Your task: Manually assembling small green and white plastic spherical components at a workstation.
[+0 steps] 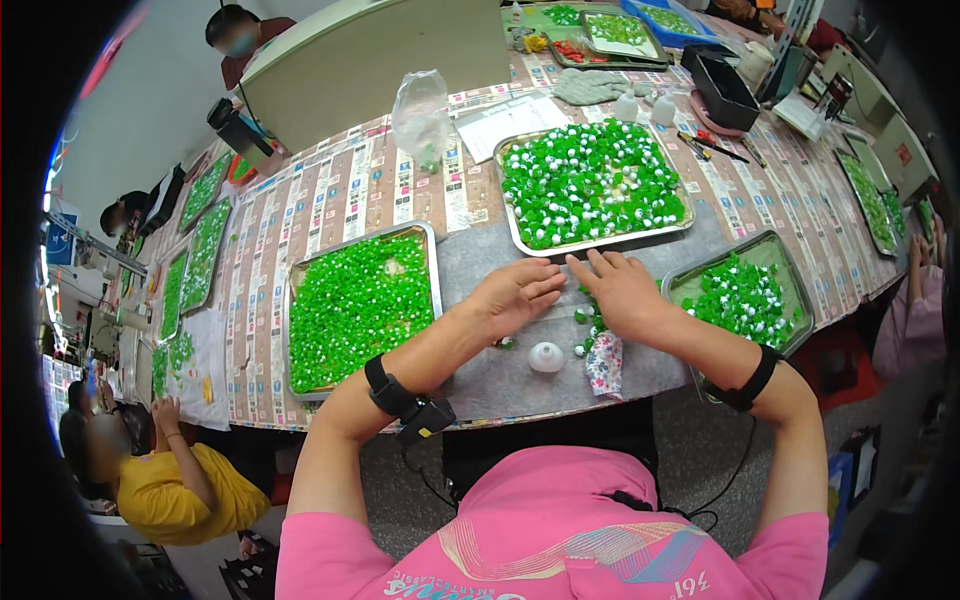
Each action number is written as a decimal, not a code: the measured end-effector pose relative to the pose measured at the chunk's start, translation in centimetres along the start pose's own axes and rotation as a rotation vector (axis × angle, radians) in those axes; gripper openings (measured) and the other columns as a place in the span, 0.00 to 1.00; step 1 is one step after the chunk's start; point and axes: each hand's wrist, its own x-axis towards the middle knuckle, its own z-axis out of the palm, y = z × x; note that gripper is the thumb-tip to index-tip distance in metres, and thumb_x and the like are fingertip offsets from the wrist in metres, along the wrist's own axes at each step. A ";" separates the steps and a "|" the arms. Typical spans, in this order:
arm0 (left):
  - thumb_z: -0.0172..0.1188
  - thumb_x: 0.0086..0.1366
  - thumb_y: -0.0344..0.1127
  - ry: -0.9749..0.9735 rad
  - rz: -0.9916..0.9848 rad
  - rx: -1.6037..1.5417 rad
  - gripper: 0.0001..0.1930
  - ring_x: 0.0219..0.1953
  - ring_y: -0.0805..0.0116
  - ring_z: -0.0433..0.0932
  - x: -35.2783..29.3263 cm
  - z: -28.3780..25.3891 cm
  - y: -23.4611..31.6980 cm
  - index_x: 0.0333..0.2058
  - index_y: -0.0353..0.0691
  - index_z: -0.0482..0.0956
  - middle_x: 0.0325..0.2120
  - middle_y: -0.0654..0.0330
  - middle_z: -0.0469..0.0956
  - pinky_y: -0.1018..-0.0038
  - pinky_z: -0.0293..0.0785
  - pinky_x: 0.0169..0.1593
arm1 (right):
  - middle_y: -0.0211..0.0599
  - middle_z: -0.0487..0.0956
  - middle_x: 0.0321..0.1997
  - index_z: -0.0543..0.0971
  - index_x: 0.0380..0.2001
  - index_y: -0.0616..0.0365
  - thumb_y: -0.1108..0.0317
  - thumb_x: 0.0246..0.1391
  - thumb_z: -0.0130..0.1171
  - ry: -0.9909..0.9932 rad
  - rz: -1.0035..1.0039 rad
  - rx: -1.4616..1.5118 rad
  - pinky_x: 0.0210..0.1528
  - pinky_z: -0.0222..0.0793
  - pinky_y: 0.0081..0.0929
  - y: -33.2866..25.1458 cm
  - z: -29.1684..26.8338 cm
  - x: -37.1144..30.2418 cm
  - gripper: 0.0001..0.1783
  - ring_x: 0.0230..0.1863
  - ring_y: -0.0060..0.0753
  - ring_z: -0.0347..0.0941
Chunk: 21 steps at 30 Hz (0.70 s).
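Note:
My left hand (520, 296) hovers over the grey mat (470, 385), palm turned partly up, fingers stretched out and nothing visible in it. Close by on its right, my right hand (622, 292) has its fingers extended and slightly spread above a few small green pieces with white balls (583, 316). Part of that small pile is hidden by the right hand. A white squeeze bottle (545, 358) with a short nozzle stands on the mat nearer to me. Beside it lies a floral cloth piece (605, 366).
A metal tray (512, 222) of green pieces with white balls lies ahead. Another full tray (435, 290) is at left, a partly filled one (797, 290) at right. A clear plastic bag (420, 112), paper sheet (510, 122) and pliers (693, 146) lie farther back. Other people sit around the table.

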 end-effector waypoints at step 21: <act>0.56 0.60 0.28 0.289 0.296 0.399 0.21 0.35 0.64 0.77 1.0 -1.9 2.2 0.51 0.33 0.61 0.38 0.55 0.70 0.70 0.79 0.35 | 0.33 0.77 0.41 0.78 0.34 0.52 0.72 0.41 0.56 0.051 -0.182 0.343 0.46 0.63 0.38 0.7 -2.0 -1.1 0.13 0.47 0.40 0.69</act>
